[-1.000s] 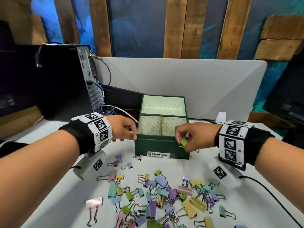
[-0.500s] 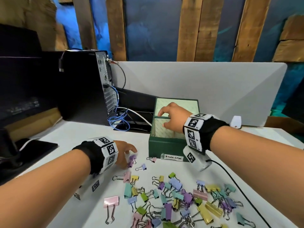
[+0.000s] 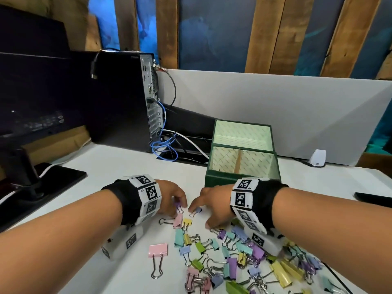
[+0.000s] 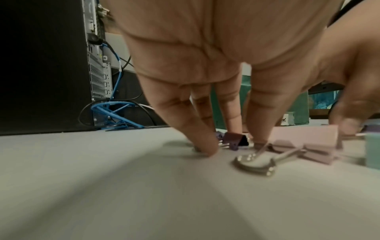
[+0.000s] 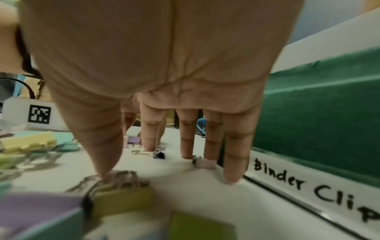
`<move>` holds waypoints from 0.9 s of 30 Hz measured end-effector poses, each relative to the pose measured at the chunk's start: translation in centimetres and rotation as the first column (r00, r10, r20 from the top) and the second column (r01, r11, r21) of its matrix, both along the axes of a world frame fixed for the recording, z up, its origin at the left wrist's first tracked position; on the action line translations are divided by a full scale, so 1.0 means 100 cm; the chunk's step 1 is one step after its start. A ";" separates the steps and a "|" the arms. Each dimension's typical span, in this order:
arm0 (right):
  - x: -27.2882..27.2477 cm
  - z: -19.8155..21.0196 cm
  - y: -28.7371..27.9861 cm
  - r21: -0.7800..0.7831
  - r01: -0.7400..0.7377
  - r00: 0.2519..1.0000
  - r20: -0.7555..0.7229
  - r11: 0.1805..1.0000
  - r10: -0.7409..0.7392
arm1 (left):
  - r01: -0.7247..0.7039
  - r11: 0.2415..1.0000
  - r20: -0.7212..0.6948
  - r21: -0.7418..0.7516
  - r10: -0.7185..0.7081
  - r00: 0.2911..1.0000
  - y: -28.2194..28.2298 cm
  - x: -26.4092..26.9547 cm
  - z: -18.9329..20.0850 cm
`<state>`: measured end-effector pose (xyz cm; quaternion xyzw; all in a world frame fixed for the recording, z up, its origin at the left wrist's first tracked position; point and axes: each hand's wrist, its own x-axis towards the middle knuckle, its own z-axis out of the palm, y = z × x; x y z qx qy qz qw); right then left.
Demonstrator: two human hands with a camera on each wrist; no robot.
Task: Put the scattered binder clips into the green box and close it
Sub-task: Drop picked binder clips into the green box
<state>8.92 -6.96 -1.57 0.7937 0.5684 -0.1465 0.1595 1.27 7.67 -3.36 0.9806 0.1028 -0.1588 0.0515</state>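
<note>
The green box (image 3: 241,179) stands open on the white table, its lid upright behind it and its front labelled "Binder Clips" (image 5: 308,188). Several pastel binder clips (image 3: 233,257) lie scattered in front of it. My left hand (image 3: 177,209) reaches down at the pile's far left edge, fingertips (image 4: 205,147) on the table around a small purple clip (image 4: 234,141), beside a pink clip (image 4: 308,142). My right hand (image 3: 200,217) is spread just in front of the box. Its thumb (image 5: 107,162) presses an olive clip's wire handles (image 5: 121,180), and its straight fingers touch down near a tiny pink clip (image 5: 205,163).
A black computer tower (image 3: 118,98) with blue cables (image 3: 163,147) stands at the back left, a monitor base (image 3: 53,177) further left. A grey partition (image 3: 275,107) runs behind the box. A small white device (image 3: 317,158) sits at the back right.
My right hand has come out of the box and dropped to the table in front of it. The left hand has shifted slightly onto the purple clip.
</note>
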 end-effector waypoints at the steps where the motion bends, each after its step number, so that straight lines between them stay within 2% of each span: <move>1: 0.000 0.001 -0.001 0.007 -0.005 1.000 -0.016 1.000 0.005 | -0.015 1.000 0.000 -0.020 0.015 1.000 0.000 -0.001 0.000; 7: 0.009 0.008 -0.019 0.030 0.011 0.997 -0.075 0.999 -0.009 | -0.064 0.995 0.045 -0.076 0.068 0.997 -0.010 0.000 0.000; 11: 0.011 0.004 -0.027 -0.025 0.043 0.991 -0.129 0.999 -0.046 | 0.022 0.997 -0.007 -0.069 -0.022 1.000 -0.024 0.003 0.007; 20: 0.009 0.008 -0.029 -0.076 -0.010 0.990 -0.139 0.997 -0.001 | 0.123 0.992 -0.072 -0.027 -0.124 0.990 -0.038 0.007 0.008; 27: 0.005 0.006 -0.024 0.052 -0.048 0.986 -0.158 0.997 0.056 | 0.155 0.988 -0.072 -0.014 -0.156 0.985 -0.040 0.011 0.007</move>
